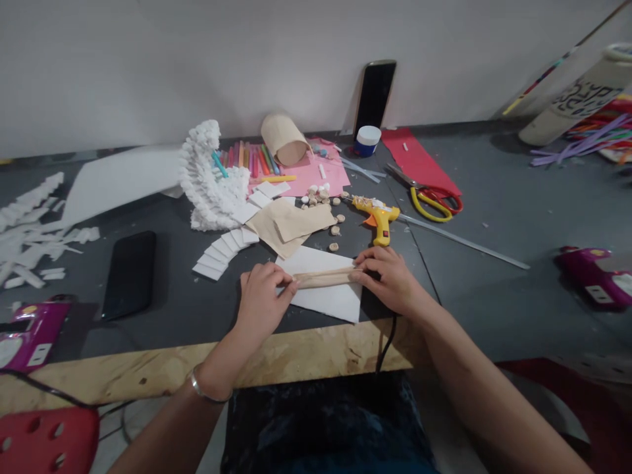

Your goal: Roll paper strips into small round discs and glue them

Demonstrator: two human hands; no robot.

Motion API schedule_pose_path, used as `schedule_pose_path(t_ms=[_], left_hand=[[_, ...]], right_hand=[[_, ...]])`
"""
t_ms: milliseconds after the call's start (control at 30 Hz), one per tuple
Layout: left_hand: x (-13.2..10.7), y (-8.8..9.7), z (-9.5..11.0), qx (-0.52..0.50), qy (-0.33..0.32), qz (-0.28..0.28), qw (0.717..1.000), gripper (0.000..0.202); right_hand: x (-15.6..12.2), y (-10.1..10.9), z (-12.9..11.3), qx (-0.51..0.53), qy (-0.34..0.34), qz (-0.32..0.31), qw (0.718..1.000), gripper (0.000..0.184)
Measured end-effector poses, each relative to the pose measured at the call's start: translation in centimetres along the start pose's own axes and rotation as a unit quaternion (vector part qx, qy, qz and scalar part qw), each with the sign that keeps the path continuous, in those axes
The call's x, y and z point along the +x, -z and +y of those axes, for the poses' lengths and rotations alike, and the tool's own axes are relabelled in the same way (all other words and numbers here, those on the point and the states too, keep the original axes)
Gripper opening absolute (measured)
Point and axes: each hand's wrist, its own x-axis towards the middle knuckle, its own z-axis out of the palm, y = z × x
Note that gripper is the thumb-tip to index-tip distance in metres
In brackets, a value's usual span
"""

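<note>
A narrow rolled or folded strip of tan paper (323, 279) lies level above a white sheet of board (326, 299) at the table's front edge. Its left end is pinched between the thumb and fingers of my left hand (266, 293). On its right end, my right hand (388, 275) closes with thumb and fingertips. Just beyond my right hand sits a yellow glue gun (378, 216). Loose tan paper pieces (301, 227) lie past the strip, and a fan of white rectangles (222, 253) is left of them.
Scissors (429, 197) and a red sheet (419, 158) lie at the right back. Behind are a tan cylinder (282, 139), a blue-and-white jar (368, 141) and a leaning phone (376, 95). A white ruffled piece (207, 181) and a dark phone (130, 273) are left. Purple tools (597, 276) flank both sides.
</note>
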Motion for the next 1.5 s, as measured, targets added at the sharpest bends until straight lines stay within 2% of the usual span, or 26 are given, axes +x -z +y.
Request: schedule_pose_path(t_ms=[467,733,900,1000,1067,1100,1167,1233,1333,1433,1500], left_hand=[[0.3,-0.1,0.1,-0.009,0.021,-0.004,1.000,0.023],[0.5,-0.1,0.3,0.008,0.021,-0.008,1.000,0.023],[0.5,0.0,0.1,0.013,0.025,0.009,1.000,0.011],[-0.1,0.3,0.7,0.047,-0.022,0.074,0.996,0.017],[-0.8,0.3,1.9,0.087,-0.103,0.115,0.984,0.023],[-1.1,0.2,2.7,0.104,-0.158,0.118,0.975,0.026],[-1.7,-0.5,4.5,0.124,-0.250,0.092,0.956,0.035],[-2.1,-1.8,6.0,0.145,-0.293,0.058,0.943,0.051],[-2.4,-3.8,7.0,0.170,-0.259,0.009,0.951,0.069],[-2.7,-4.9,6.8,0.176,-0.212,-0.027,0.961,0.074],[-2.9,-5.1,6.6,0.169,-0.204,-0.035,0.964,0.075]], right_hand=[[0.2,-0.5,0.4,0.027,0.016,0.066,0.997,0.026],[0.3,-0.5,0.4,0.027,-0.006,0.056,0.998,0.026],[0.4,-0.5,0.3,0.012,-0.027,0.039,0.999,0.015],[0.4,-0.6,0.2,-0.002,-0.043,0.041,0.998,0.020],[0.5,-0.6,0.2,-0.009,-0.052,0.044,0.998,0.021],[0.5,-0.6,0.2,-0.011,-0.054,0.046,0.997,0.022],[0.5,-0.6,0.2,-0.012,-0.050,0.046,0.998,0.022],[0.4,-0.6,0.2,-0.013,-0.047,0.047,0.998,0.022],[0.4,-0.7,0.2,-0.011,-0.046,0.051,0.998,0.023],[0.4,-0.8,0.3,-0.004,-0.036,0.060,0.998,0.025],[0.4,-0.8,0.4,-0.002,-0.030,0.062,0.998,0.026]])
